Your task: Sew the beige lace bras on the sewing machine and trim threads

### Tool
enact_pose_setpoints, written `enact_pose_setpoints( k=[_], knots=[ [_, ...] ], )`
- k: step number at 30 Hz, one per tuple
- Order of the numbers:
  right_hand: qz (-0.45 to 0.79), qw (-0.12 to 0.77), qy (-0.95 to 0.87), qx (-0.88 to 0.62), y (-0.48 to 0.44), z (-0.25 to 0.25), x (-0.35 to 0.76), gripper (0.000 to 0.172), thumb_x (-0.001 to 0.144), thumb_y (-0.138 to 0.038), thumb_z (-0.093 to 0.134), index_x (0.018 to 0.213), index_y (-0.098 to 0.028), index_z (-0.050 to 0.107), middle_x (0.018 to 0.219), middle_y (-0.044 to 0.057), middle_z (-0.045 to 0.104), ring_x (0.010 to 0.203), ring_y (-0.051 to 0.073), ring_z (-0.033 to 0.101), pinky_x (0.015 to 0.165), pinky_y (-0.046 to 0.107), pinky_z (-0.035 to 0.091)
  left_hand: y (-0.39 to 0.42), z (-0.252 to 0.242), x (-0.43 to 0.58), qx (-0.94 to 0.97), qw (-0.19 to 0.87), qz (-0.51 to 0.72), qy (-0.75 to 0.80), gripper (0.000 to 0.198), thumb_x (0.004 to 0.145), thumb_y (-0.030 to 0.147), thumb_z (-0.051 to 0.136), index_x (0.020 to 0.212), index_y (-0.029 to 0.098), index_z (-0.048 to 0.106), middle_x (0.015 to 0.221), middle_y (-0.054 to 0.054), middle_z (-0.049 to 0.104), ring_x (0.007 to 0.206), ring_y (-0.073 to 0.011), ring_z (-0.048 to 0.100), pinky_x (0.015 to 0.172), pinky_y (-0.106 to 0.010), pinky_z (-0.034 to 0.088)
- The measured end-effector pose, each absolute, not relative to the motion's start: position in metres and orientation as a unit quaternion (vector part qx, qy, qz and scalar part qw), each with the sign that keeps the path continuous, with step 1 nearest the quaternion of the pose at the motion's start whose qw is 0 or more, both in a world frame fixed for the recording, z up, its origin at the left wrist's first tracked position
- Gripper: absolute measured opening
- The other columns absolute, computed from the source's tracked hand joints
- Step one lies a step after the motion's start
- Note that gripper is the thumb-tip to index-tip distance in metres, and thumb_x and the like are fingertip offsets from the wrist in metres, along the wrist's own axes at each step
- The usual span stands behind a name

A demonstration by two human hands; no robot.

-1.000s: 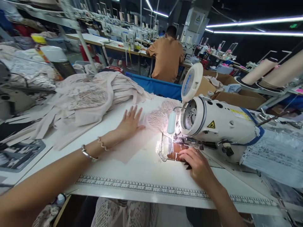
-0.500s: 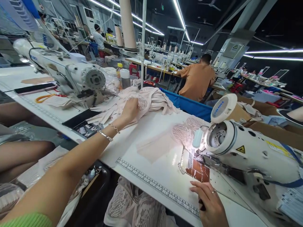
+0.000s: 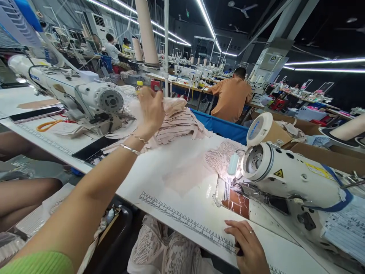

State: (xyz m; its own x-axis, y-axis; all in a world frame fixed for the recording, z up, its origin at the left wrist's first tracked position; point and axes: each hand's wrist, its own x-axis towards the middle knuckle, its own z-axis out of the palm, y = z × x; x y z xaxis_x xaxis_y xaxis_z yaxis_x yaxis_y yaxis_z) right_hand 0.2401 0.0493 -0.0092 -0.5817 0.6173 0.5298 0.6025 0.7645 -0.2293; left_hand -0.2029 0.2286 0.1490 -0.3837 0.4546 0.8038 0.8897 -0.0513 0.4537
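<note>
My left hand (image 3: 150, 108) is raised over a heap of pale pink fabric pieces (image 3: 178, 121) and its fingers pinch one piece, lifting it off the heap. A pink lace piece (image 3: 219, 160) lies flat on the white table (image 3: 159, 179), reaching under the needle of the white sewing machine (image 3: 285, 175). My right hand (image 3: 246, 247) rests on the table's front edge by the printed ruler (image 3: 185, 220), fingers curled over a small dark thing I cannot make out.
A second sewing machine (image 3: 85, 97) stands on the table at the left. A person in an orange shirt (image 3: 231, 98) sits behind a blue cloth bin (image 3: 225, 129). Cardboard boxes (image 3: 313, 152) lie at the right. Lace fabric (image 3: 165, 251) hangs in my lap.
My left hand left the flat lace piece, swung left to the heap, gripped a piece and now lifts it. My right hand drew back from the needle plate to the table's front edge.
</note>
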Motion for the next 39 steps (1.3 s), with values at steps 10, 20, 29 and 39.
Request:
enact_pose_setpoints(
  k=[10, 20, 29, 39],
  knots=[
    [0.301, 0.5, -0.729, -0.357, 0.037, 0.073, 0.196, 0.036, 0.101, -0.027, 0.054, 0.073, -0.025, 0.076, 0.135, 0.008, 0.065, 0.12, 0.029, 0.064, 0.096, 0.041, 0.055, 0.065, 0.168, -0.096, -0.603, 0.288, -0.637, -0.384, 0.027, 0.088, 0.05, 0.074, 0.074, 0.027, 0.068, 0.062, 0.004, 0.048, 0.053, -0.013, 0.05, 0.056, -0.031, 0.047],
    [0.457, 0.195, -0.747, -0.442, 0.031, 0.056, 0.184, 0.031, 0.102, -0.032, 0.043, 0.088, -0.022, 0.069, 0.09, 0.004, 0.067, 0.083, 0.019, 0.065, 0.079, 0.03, 0.05, 0.114, 0.057, -0.094, -0.728, 0.125, -0.256, -0.623, 0.031, 0.089, 0.017, 0.066, 0.119, 0.011, 0.07, 0.116, -0.021, 0.065, 0.113, -0.0355, 0.056, 0.096, -0.05, 0.046],
    [0.419, 0.407, -0.621, -0.522, 0.022, 0.006, 0.157, 0.046, 0.098, -0.061, 0.045, 0.075, -0.022, 0.05, 0.07, -0.001, 0.053, 0.067, 0.016, 0.052, 0.066, 0.027, 0.043, 0.006, 0.002, -0.017, -0.554, -0.563, -0.336, -0.513, 0.042, 0.082, 0.058, 0.064, 0.07, 0.018, 0.059, 0.07, -0.004, 0.057, 0.071, -0.0216, 0.052, 0.069, -0.032, 0.044],
    [0.445, 0.423, -0.551, -0.565, 0.03, -0.009, 0.151, 0.055, 0.094, -0.069, 0.045, 0.064, -0.023, 0.04, 0.061, -0.003, 0.042, 0.064, 0.014, 0.041, 0.06, 0.027, 0.036, 0.031, 0.016, -0.019, -0.567, -0.596, -0.265, -0.503, 0.057, 0.08, 0.073, 0.051, 0.057, 0.024, 0.031, 0.054, 0.006, 0.025, 0.053, -0.0129, 0.023, 0.053, -0.028, 0.024]
  ],
)
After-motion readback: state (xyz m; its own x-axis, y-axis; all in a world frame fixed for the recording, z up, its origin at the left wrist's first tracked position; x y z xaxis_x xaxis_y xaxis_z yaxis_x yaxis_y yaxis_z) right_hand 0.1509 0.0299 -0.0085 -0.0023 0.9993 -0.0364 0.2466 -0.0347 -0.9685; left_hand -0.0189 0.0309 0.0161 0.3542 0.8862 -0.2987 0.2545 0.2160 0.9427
